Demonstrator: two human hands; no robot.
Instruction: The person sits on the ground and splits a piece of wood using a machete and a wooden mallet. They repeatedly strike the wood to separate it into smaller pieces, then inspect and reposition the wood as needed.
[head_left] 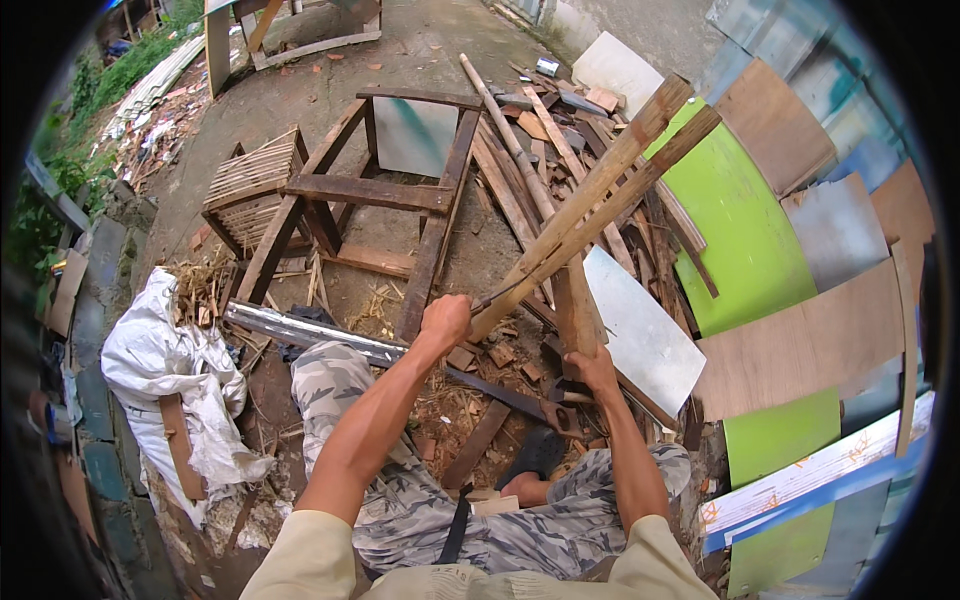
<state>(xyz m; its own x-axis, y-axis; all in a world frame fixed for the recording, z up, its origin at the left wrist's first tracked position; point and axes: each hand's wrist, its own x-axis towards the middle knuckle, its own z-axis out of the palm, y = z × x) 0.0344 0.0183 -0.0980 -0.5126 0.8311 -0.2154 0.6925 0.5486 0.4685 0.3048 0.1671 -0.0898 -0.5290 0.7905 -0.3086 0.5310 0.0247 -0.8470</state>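
Split pole (600, 187), pale brown and forked, extended from the centre toward one to two o'clock. The fingers of the left hand (447, 322) were closed, apparently on the handle of a thin dark blade (492, 296) at the pole's lower end, though the grip was partly hidden. The right hand's (593, 368) fingers gripped a brown wooden piece (572, 312). A dark wooden frame (370, 193) stood between ten and eleven o'clock.

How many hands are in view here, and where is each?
2. The left hand is closed near the lower end of the long wooden pole; the right hand grips the shorter wooden piece farther right.
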